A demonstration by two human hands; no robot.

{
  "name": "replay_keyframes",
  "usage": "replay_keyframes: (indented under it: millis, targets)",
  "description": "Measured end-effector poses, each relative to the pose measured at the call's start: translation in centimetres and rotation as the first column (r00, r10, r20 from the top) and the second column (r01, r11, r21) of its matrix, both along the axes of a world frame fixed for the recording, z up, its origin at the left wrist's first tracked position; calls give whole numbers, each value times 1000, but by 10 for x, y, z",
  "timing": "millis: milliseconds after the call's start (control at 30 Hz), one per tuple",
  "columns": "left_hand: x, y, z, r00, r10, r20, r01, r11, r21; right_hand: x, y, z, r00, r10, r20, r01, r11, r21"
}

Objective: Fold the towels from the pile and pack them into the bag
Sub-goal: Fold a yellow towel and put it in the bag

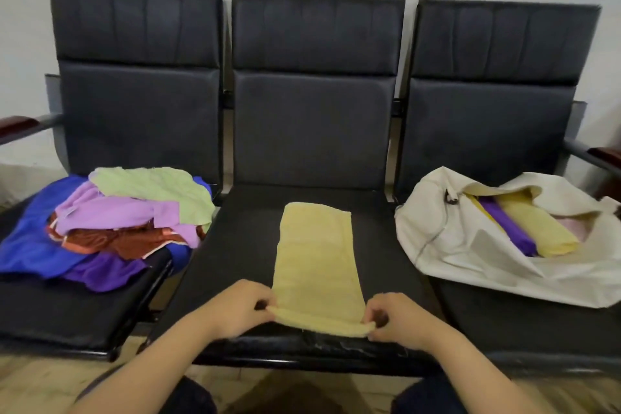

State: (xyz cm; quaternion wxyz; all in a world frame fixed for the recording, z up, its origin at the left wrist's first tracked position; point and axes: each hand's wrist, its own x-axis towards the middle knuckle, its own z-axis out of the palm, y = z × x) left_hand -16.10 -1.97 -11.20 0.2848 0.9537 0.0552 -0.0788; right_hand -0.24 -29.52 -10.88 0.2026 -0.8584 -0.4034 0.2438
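A pale yellow towel (316,259) lies as a long narrow strip on the middle seat, its near end turned up into a small roll. My left hand (235,307) pinches the left end of that roll. My right hand (396,318) pinches the right end. On the left seat sits the pile of towels (111,222): blue, lilac, light green, rust and purple ones, all loose. On the right seat lies the open cream cloth bag (447,235), with a purple rolled towel (507,228) and a yellow rolled towel (537,228) inside, and something pink behind them.
Three black padded seats (312,118) joined in a row stand against a white wall, with armrests (20,126) at both ends. The middle seat's front edge (302,346) is just under my hands. My knees and a light floor show below.
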Motion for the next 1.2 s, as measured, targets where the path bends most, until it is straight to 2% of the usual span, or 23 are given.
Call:
replay_keyframes:
  millis: [133, 300, 433, 500, 600, 700, 800, 867, 933, 1000, 1067, 1133, 1200]
  targets:
    - [-12, 0, -2, 1000, 5, -14, -5, 999, -53, -3, -14, 0, 999, -32, -11, 33, 994, 107]
    - [-15, -2, -2, 985, 158, 64, -144, 972, -184, -2, -16, 3, 973, -77, -219, 139, 948, 285]
    - [-8, -7, -5, 935, 316, 159, -221, 873, -435, 5, -8, 0, 933, -123, -337, 243, 908, 341]
    - [-1, -11, -6, 904, 406, 131, -295, 817, -496, 7, -1, -3, 899, -160, -409, 309, 892, 330]
    - [10, -14, -13, 875, 482, 39, -423, 801, -423, 7, 11, -6, 894, -249, -372, 353, 904, 243]
    - [19, -15, -23, 871, 488, 54, -465, 856, -226, 10, 21, -14, 939, -287, -187, 314, 940, 131]
    - [24, -16, -31, 912, 400, 93, -407, 911, 73, 9, 31, -22, 970, -244, 10, 244, 969, 27]
    - [25, -16, -31, 923, 346, 167, -372, 915, 159, 6, 36, -23, 961, -227, 157, 227, 974, 20]
    - [27, -12, -30, 935, 239, 262, -295, 935, 199, 4, 37, -18, 952, -160, 259, 141, 986, 91]
    - [25, -9, -28, 963, 68, 259, -118, 976, 183, 7, 33, -12, 977, -46, 207, 17, 990, 139]
    - [20, -6, -28, 991, -50, 127, 36, 994, 106, 8, 25, -6, 998, 47, 31, -50, 994, 101]
    - [15, -1, -30, 995, -104, 1, 103, 991, 88, 9, 18, -5, 994, 87, -67, -86, 996, 14]
    - [12, 3, -32, 995, -99, -19, 100, 992, 76, 8, 15, -9, 994, 101, -34, -103, 994, -34]
